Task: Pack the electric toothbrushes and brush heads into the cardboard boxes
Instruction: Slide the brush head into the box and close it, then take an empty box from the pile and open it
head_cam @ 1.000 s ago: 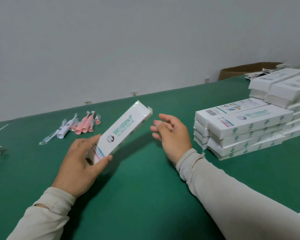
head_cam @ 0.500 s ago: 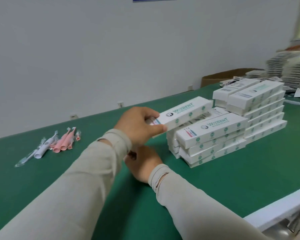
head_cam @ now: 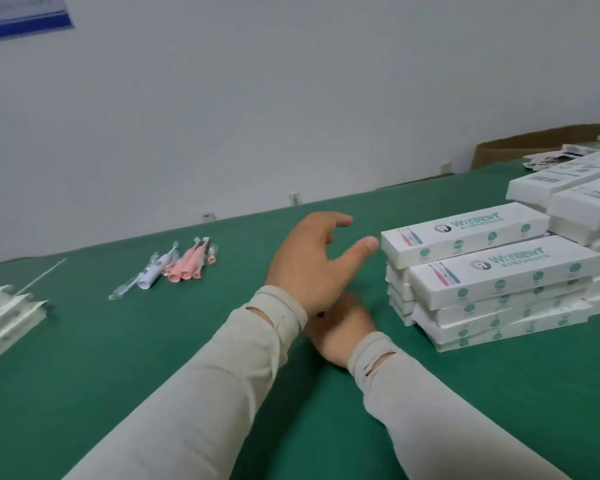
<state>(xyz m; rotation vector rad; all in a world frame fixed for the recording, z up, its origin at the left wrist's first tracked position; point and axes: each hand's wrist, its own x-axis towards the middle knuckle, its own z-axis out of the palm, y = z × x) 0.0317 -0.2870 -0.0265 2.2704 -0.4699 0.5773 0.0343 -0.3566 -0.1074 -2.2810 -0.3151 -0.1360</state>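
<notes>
Head cam: left hand [head_cam: 312, 261] hovers empty with fingers loosely spread, thumb tip just beside the end of the top packed box [head_cam: 465, 233] on the stack. The right hand [head_cam: 340, 330] rests tucked under it, fingers hidden so can't tell. The loose toothbrushes [head_cam: 184, 266] lie well off to the left on the green table [head_cam: 153, 358], long axes pointing away toward the wall, so I'd guess the left hand is nearer with nothing in between; flat boxes [head_cam: 4, 313] sit at the far left edge.

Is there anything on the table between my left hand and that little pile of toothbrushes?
Nothing visible. Only bare green table lies between the left hand and the toothbrushes to its left.
</notes>
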